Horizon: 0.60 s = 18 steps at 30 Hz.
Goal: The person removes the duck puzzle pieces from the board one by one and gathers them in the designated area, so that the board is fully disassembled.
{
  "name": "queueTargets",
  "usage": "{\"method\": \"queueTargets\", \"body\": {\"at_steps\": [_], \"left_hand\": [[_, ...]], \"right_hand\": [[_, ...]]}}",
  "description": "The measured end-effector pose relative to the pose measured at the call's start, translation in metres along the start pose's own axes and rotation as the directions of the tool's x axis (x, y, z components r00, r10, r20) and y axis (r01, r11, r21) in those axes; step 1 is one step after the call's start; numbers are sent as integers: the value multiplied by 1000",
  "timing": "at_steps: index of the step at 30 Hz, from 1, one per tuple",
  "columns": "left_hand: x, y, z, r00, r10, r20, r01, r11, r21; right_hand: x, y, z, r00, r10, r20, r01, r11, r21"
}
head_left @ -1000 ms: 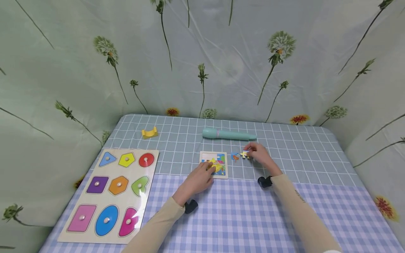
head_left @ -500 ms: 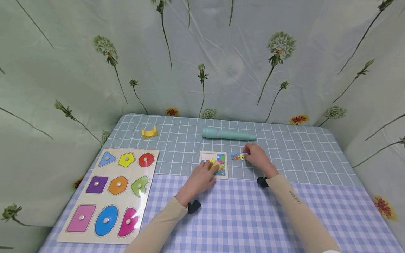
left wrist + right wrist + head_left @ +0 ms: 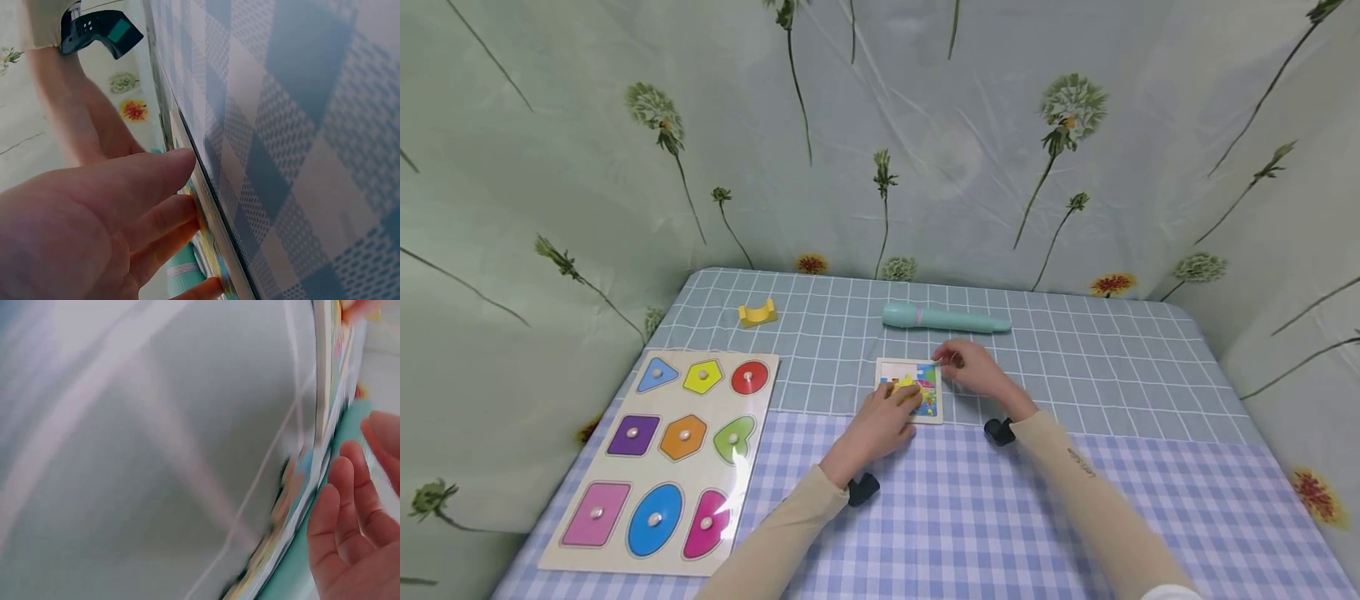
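My left hand (image 3: 876, 427) rests its fingertips on a small wooden-framed jigsaw puzzle (image 3: 931, 417) with a bright cartoon picture. In the left wrist view those fingers (image 3: 165, 219) are fairly straight along the frame. A pale bare patch shows at the puzzle's upper left. My right hand (image 3: 976, 371) hovers at the puzzle's upper right corner, fingers softly bent. The right wrist view shows nothing between its fingers (image 3: 325, 512). Loose jigsaw pieces (image 3: 294, 487) lie on the cloth below that hand; in the head view it hides them.
A teal tapered stick (image 3: 955, 320) lies behind the puzzle. A yellow arched block (image 3: 757, 313) is at the back left. On the left lies a large board (image 3: 700, 481) of knobbed coloured shapes. Checked cloth (image 3: 940, 517) covers the table's front.
My right hand has moved left from the loose pieces to the puzzle's upper right corner, now covering the pieces in the head view. The left hand has stayed on the puzzle.
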<state>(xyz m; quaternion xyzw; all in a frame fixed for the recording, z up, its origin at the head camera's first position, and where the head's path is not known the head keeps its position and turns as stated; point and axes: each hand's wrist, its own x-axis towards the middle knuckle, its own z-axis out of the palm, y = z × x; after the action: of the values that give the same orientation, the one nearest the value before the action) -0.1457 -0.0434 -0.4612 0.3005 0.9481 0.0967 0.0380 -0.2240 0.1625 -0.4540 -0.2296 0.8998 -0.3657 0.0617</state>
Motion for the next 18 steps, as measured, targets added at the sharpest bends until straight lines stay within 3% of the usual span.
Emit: {"method": "queueTargets", "body": {"at_steps": [5, 9, 18], "left_hand": [[0, 1, 0, 1000, 4, -1, -4, 1000, 16], [-1, 2, 0, 1000, 10, -17, -10, 1000, 19], [-1, 0, -1, 999, 27, -31, -26, 999, 36]], "right_hand": [[8, -7, 12, 994, -76, 80, 83, 993, -89], [10, -11, 17, 994, -59, 96, 70, 990, -120], [9, -14, 17, 994, -61, 91, 69, 994, -86]]}}
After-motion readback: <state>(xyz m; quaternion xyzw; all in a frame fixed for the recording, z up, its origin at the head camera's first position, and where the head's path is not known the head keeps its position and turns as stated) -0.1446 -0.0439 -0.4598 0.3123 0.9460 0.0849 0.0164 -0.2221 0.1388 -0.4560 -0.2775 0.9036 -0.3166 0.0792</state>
